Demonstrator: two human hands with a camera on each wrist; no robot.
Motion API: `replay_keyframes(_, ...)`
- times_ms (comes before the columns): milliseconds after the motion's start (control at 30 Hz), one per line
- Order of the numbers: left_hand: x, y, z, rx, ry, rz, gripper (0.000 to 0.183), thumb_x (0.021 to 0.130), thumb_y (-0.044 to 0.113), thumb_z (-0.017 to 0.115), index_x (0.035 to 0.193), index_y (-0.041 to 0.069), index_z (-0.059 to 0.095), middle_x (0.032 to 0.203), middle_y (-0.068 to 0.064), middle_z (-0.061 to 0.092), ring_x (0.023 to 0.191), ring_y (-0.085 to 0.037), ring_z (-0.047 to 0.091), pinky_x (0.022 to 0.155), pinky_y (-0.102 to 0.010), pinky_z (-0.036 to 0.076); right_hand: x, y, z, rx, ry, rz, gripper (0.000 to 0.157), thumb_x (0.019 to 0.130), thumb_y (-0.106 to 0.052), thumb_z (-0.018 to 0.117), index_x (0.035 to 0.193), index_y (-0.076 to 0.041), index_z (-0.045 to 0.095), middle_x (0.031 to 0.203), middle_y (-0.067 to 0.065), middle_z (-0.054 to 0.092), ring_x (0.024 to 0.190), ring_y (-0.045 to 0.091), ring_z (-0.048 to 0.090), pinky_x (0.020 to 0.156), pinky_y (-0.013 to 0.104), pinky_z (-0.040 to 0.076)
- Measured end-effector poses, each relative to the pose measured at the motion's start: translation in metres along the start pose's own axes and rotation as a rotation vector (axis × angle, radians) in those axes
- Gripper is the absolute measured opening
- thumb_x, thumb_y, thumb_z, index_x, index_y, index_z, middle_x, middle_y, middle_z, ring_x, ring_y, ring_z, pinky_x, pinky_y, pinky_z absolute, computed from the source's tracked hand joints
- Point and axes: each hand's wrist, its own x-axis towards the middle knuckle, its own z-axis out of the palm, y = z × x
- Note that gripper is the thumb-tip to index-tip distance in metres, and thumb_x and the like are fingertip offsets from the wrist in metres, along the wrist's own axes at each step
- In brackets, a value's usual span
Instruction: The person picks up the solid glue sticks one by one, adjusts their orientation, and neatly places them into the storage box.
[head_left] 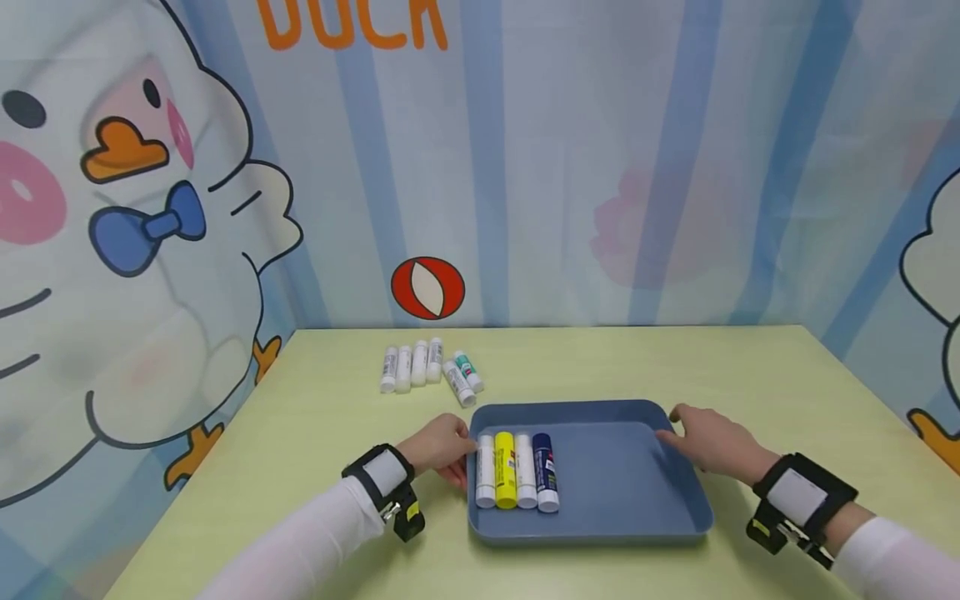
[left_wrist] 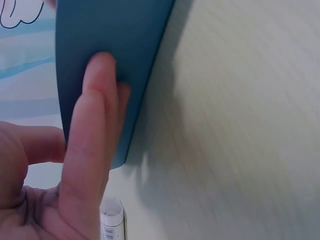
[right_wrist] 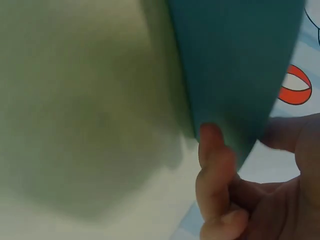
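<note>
- A pale yellow-green table [head_left: 637, 367] is backed by a printed curtain [head_left: 562, 167].
- A blue-grey tray [head_left: 622, 467] is pinched at opposite ends by left hand [head_left: 438, 448] and right hand [head_left: 712, 442].

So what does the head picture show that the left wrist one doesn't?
Only the head view shows the yellow tube and navy tube in the tray, and the printed red ball.
Only the left wrist view shows the outside of the tray's left wall, fingers against it.
Both show the left hand, the table and a white tube outside the tray.
</note>
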Motion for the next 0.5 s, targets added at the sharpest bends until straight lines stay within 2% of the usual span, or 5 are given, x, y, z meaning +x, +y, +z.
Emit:
replay_keyframes(100, 0.001, -0.002, 0.000, -0.007, 0.005, 0.012, 0.017, 0.097, 0.006, 0.053, 0.081, 0.002, 0.050, 0.060, -0.013, 0.063, 0.046, -0.014, 0.060, 0.044, -0.024, 0.052, 0.000, 0.006, 0.007, 0.117, -0.065, 0.007, 0.035, 0.100, -0.014, 0.050, 0.115, 0.018, 0.051, 0.064, 0.006, 0.053, 0.042, 0.016, 0.052, 0.046, 0.032, 0.045)
replay_keyframes(200, 0.001, -0.004, -0.001, -0.006, 0.008, 0.033, 0.018, 0.097, 0.006, 0.054, 0.081, 0.003, 0.048, 0.060, -0.013, 0.063, 0.046, -0.015, 0.061, 0.044, -0.025, 0.053, 0.002, 0.009, 0.012, 0.182, -0.080, -0.001, 0.024, 0.100, -0.009, 0.046, 0.106, 0.014, 0.053, 0.060, 0.007, 0.051, 0.038, 0.015, 0.051, 0.042, 0.031, 0.045)
replay_keyframes(300, 0.001, -0.005, -0.001, 0.007, 0.002, 0.056, 0.017, 0.097, 0.005, 0.055, 0.081, 0.002, 0.049, 0.060, -0.013, 0.064, 0.048, -0.017, 0.063, 0.046, -0.027, 0.054, 0.003, 0.011, 0.016, 0.185, -0.074, -0.015, 0.016, 0.099, -0.007, 0.047, 0.096, 0.008, 0.054, 0.060, 0.006, 0.050, 0.038, 0.014, 0.050, 0.039, 0.031, 0.043)
replay_keyframes(400, 0.001, -0.005, -0.003, 0.039, -0.005, 0.080, 0.017, 0.097, 0.007, 0.056, 0.082, 0.001, 0.052, 0.060, -0.013, 0.064, 0.049, -0.019, 0.064, 0.047, -0.028, 0.054, 0.004, 0.011, 0.016, 0.173, -0.065, -0.036, 0.014, 0.098, -0.006, 0.048, 0.094, 0.006, 0.055, 0.060, 0.006, 0.049, 0.038, 0.014, 0.050, 0.039, 0.031, 0.043)
replay_keyframes(500, 0.004, -0.008, -0.009, 0.070, -0.057, 0.112, 0.019, 0.096, 0.012, 0.059, 0.083, 0.000, 0.056, 0.062, -0.013, 0.066, 0.051, -0.021, 0.066, 0.049, -0.029, 0.055, 0.003, 0.011, 0.016, 0.169, -0.058, -0.053, 0.014, 0.098, -0.005, 0.049, 0.091, 0.005, 0.055, 0.059, 0.006, 0.049, 0.038, 0.014, 0.049, 0.039, 0.031, 0.043)
